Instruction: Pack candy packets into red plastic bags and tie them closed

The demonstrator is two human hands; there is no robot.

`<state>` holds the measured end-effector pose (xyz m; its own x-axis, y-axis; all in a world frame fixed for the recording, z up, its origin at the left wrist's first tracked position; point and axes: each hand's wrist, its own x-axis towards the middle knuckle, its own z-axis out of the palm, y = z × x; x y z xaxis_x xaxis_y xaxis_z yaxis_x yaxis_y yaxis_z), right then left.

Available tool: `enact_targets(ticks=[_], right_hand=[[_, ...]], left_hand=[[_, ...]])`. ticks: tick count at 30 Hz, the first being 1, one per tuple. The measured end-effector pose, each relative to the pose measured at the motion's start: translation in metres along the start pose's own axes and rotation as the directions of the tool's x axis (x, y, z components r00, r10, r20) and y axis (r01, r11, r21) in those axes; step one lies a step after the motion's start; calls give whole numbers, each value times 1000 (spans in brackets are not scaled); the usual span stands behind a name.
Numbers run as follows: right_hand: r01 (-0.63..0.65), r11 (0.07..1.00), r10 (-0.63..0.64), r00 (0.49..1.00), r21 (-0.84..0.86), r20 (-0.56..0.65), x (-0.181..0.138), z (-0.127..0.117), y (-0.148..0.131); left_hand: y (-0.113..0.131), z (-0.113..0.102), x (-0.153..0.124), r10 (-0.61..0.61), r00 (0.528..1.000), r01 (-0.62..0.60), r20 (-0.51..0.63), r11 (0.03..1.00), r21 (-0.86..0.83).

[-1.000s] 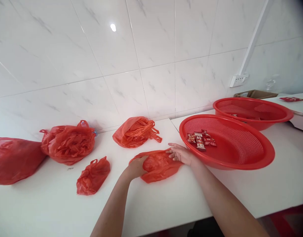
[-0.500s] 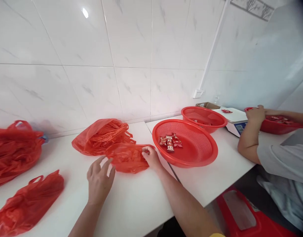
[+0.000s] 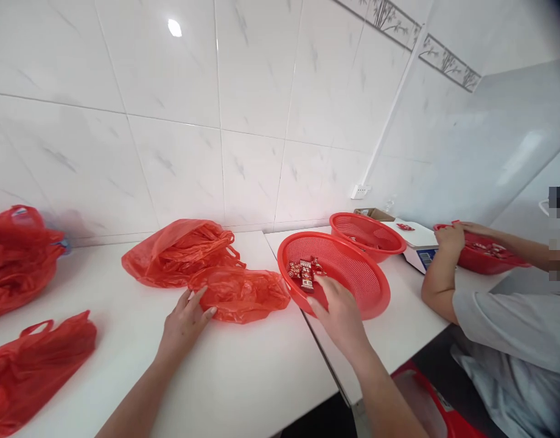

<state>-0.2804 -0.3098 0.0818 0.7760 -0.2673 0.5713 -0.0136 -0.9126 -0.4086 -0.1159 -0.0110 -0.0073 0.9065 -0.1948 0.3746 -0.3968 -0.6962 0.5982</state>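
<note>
A flattened red plastic bag (image 3: 246,295) lies on the white table. My left hand (image 3: 184,325) rests at its left end, fingers spread and touching it, with no grip that I can see. Over the near rim of the red basket (image 3: 362,286) reaches my right hand (image 3: 337,313), fingers apart and holding nothing. Just beyond its fingertips several small wrapped snacks (image 3: 306,275) with red and white wrappers lie at the left of the basket floor. Part of the basket's near side is hidden by this hand.
Behind the flat bag sits a heap of red bags (image 3: 179,252); more red bags (image 3: 38,365) lie at left. A second basket (image 3: 369,234) and a scale (image 3: 414,243) stand at the back right. A co-worker's arm (image 3: 439,277) reaches to another basket (image 3: 490,252).
My right hand has left the flat bag's right end and moved right, over the basket. My left hand has come down onto the bag's left end. The view has shifted slightly.
</note>
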Motion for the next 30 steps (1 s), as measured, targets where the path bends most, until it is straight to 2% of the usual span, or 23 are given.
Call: enact_targets(ticks=[2, 4, 8, 12, 15, 19, 24, 27, 30], right_hand=[[-29, 996, 50, 968, -90, 246, -11, -9, 12], [-10, 988, 69, 921, -152, 383, -28, -13, 16], [16, 969, 98, 891, -246, 443, -58, -11, 8], [16, 961, 111, 892, -277, 438, -72, -10, 1], [21, 958, 110, 897, -287, 429, -76, -12, -2], [15, 954, 127, 885, -300, 449, -75, -17, -4], [16, 948, 136, 882, -317, 451, -64, -25, -5], [-26, 946, 174, 881, -323, 440, -54, -34, -4], [-88, 962, 205, 860, -260, 468, -40, -46, 1]], left_hand=[[0, -2, 1, -36, 999, 37, 17, 996, -82], [0, -6, -2, -85, 996, 88, 24, 975, -202], [1, -20, -9, -272, 962, 242, -29, 894, -377], [-1, -32, -12, -493, 869, 436, -41, 802, -408], [1, -37, -12, -573, 820, 517, -12, 749, -413], [6, -38, -13, -599, 801, 549, 21, 718, -428], [11, -37, -13, -589, 808, 517, -5, 713, -474], [7, -32, -13, -559, 829, 493, -3, 733, -468], [-2, -24, -12, -472, 881, 395, -30, 771, -500]])
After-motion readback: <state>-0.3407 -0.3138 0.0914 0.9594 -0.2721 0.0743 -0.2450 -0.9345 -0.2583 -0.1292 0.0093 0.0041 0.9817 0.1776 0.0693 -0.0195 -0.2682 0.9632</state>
